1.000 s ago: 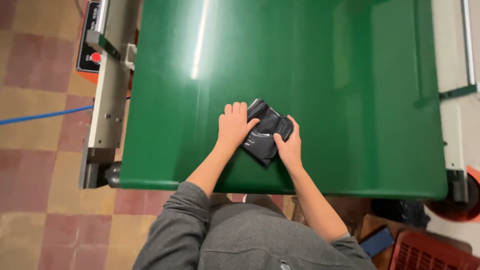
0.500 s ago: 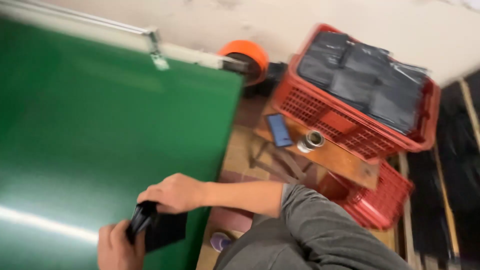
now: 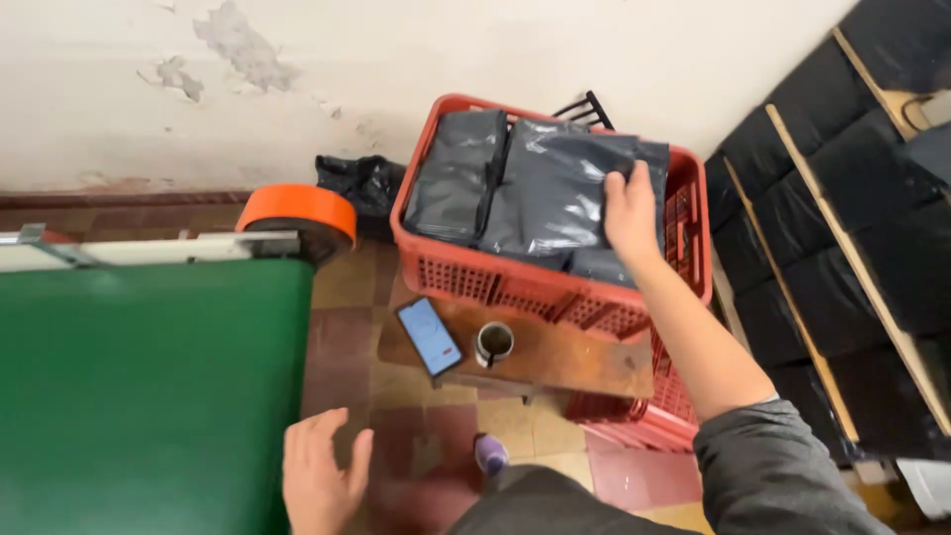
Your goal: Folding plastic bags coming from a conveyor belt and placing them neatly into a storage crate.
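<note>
1. A grey bag (image 3: 555, 188) atop the stack in the red crate (image 3: 555, 282) is gripped by the right hand (image 3: 631, 213).
2. The left hand (image 3: 319, 481) is held open and empty, well left of the crate, beside the green belt (image 3: 139, 396).

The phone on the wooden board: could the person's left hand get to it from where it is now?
Probably yes. The left hand hangs open, holding nothing, beside the green table. The phone lies face up on the wooden board, nothing between them.

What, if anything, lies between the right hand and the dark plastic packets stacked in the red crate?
Nothing visible. The right hand already rests on the top dark glossy plastic packet in the red slatted plastic crate. The left hand hangs open beside the green belt.
</note>
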